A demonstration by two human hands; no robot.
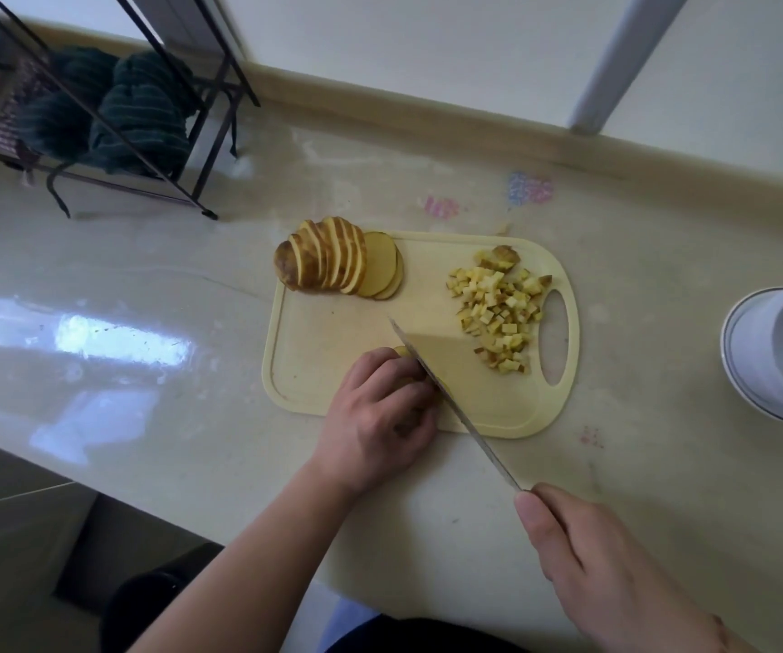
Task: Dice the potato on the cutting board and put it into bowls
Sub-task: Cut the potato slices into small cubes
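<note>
The light is soft daylight and rather dim, with a cool grey tone. It comes from the far side, and it makes a bright white glare patch on the glossy counter (116, 339) at the left. Shadows are weak; only a faint one lies under the left hand (380, 407). The wide lens bends the wall edge and the counter edge into curves. The middle is quite sharp, but the corners are softer: the rack (97, 110) at the top left and the right hand (616, 572) look a little blurred.

The left hand (382, 410) presses potato slices (401, 352) on the pale yellow plastic cutting board (333, 332); the right hand (616, 572) grips a steel knife (446, 398).
</note>
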